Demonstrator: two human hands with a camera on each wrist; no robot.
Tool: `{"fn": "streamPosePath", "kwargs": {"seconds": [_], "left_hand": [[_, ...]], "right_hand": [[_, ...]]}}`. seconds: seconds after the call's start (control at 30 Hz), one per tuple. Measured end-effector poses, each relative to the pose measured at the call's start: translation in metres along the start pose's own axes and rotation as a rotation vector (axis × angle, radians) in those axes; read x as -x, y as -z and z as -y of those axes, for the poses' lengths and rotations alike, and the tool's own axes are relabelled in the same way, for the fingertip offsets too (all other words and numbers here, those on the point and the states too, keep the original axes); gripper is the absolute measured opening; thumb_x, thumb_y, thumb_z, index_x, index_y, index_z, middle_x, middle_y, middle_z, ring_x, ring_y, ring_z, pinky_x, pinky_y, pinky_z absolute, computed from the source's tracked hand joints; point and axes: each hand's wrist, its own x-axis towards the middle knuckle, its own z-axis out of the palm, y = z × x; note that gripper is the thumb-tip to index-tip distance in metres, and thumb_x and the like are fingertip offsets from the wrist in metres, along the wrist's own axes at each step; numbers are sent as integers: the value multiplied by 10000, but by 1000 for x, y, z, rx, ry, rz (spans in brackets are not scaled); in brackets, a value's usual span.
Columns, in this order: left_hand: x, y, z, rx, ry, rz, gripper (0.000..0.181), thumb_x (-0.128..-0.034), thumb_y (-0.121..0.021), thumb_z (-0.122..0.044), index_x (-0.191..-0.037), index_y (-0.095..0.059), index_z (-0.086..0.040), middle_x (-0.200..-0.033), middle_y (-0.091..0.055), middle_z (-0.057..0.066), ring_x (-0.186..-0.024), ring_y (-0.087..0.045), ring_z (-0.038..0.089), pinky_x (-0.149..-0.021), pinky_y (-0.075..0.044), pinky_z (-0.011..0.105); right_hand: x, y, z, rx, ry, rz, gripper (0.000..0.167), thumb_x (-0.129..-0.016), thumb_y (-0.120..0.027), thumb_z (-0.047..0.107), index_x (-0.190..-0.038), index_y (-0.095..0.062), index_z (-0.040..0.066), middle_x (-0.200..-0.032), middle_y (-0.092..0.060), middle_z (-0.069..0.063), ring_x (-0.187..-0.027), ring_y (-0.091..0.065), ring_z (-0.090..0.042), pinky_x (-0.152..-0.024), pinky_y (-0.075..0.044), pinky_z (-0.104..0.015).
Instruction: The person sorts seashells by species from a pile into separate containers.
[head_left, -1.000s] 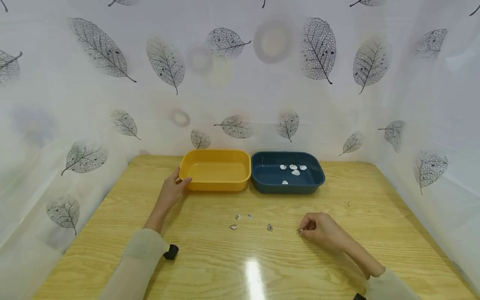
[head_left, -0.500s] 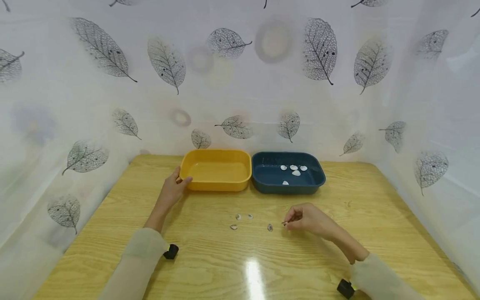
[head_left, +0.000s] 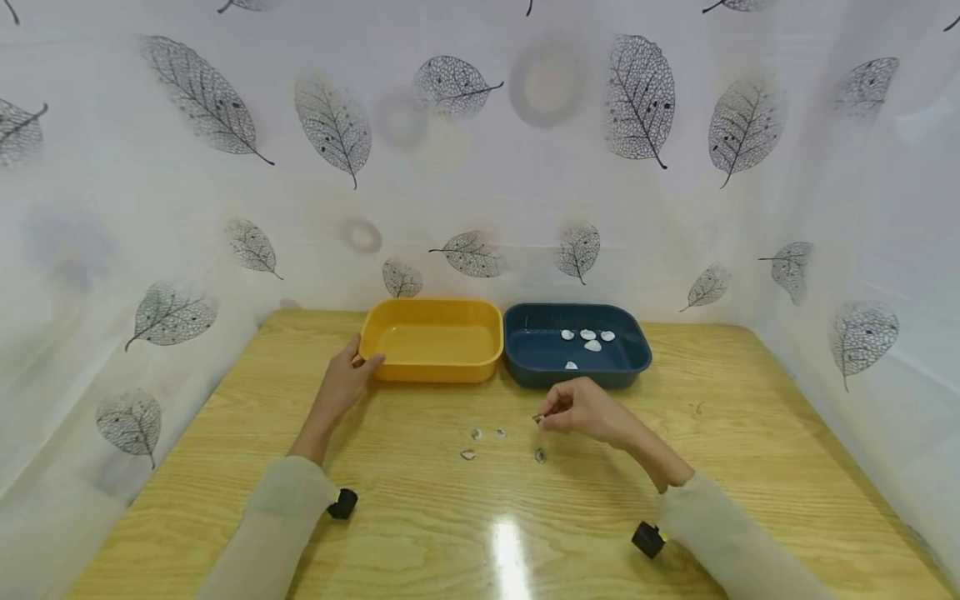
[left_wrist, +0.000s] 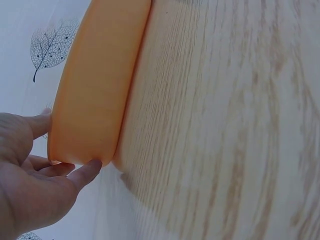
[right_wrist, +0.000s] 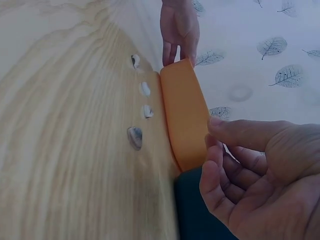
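Note:
My left hand (head_left: 345, 383) holds the left end of a yellow plastic basin (head_left: 438, 373), thumb on its near side. In the left wrist view its fingertips touch the basin's end wall. Thumb and fingertips of my right hand (head_left: 588, 410) pinch a small brownish shell (head_left: 537, 418) just above the table, in front of the blue basin (head_left: 573, 377). The right wrist view hides that shell behind the fingers. Several small shells lie on the table, among them a dark-centred shell (head_left: 540, 456) closest to my right hand and a pale shell (head_left: 468, 454) farther left.
Both basins stand side by side at the back of the wooden table (head_left: 420, 517). Several white shells (head_left: 592, 345) lie in the blue one. A leaf-printed white curtain (head_left: 480, 192) closes off the back and sides.
My right hand has carried the pinched shell left and away from me, from the right of the loose shells to near the blue basin. My left hand has stayed on the yellow basin.

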Motion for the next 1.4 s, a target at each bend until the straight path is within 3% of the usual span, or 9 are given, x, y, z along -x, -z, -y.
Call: {"fn": "streamPosePath", "kwargs": {"seconds": [0.27,0.53,0.73,0.87,1.03,1.27,1.4], "left_hand": [[0,-1,0,1,-2,-5,759,-1104,-526,-230,-1622,-47,51,-1672,-111,274,-1488,-300,447,-1185,-349,491],[0,0,-2,22,13,4,768,-1104,-525,-238,-1628,-30,27,-1676,-107,266,-1494,-288,446,-1174,-362,505],[0,-1,-4,38,20,6,769,-1104,-528,-230,-1630,-28,25,-1675,-114,267,-1497,-286,439,-1170,-367,508],[1,-1,-3,47,19,4,775,-1102,-533,-235,-1633,-27,16,-1674,-124,267,-1495,-292,438,-1154,-388,520],[1,-1,-1,37,19,0,770,-1101,-534,-227,-1632,-34,19,-1671,-132,270,-1489,-303,443,-1152,-393,522],[1,0,0,43,20,3,779,-1099,-537,-241,-1631,-33,24,-1674,-120,265,-1490,-301,440,-1156,-385,520],[1,0,0,51,16,4,783,-1099,-537,-241,-1631,-22,16,-1676,-111,260,-1490,-299,442,-1160,-380,516]], "right_hand": [[-25,1,14,-45,-5,3,131,-916,-784,93,-979,-750,-17,-882,-744,-115,-715,-611,-188,-702,-592,-421],[-53,1,37,-77,-16,-22,123,-923,-783,112,-991,-763,12,-909,-731,-177,-720,-600,-210,-731,-575,-427],[-72,2,49,-123,-3,-33,135,-929,-779,107,-1020,-768,7,-974,-759,-156,-795,-673,-305,-823,-592,-562],[-85,2,60,-140,-11,-56,137,-939,-771,107,-1030,-761,5,-1003,-765,-105,-767,-679,-228,-816,-607,-521],[-99,-1,67,-152,-36,-93,162,-946,-769,128,-1056,-768,9,-998,-744,-107,-801,-671,-279,-855,-601,-508],[-120,0,63,-207,-68,-189,187,-962,-754,128,-1075,-744,-20,-966,-713,-95,-753,-614,-196,-788,-621,-405],[-130,3,61,-219,-100,-243,186,-967,-753,146,-1071,-740,-7,-1019,-715,-158,-758,-617,-201,-820,-620,-411]]}}
